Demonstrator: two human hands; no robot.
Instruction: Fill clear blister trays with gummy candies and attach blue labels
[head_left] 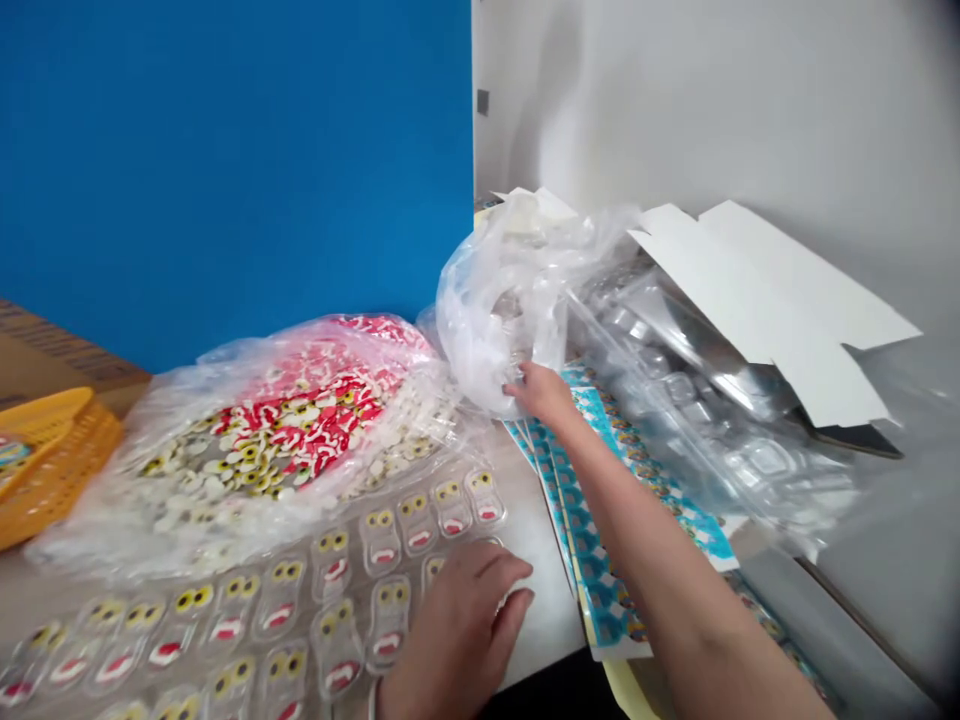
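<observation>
Right hand, centre frame, at cloudy plastic bag; fingertips blurred, cannot tell whether gripping. Left hand, bottom centre, thumb and fingers narrowly parted, beside clear trays, lower left.

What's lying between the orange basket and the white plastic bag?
In the head view, a clear bag of red and yellow pieces lies between them.
</observation>
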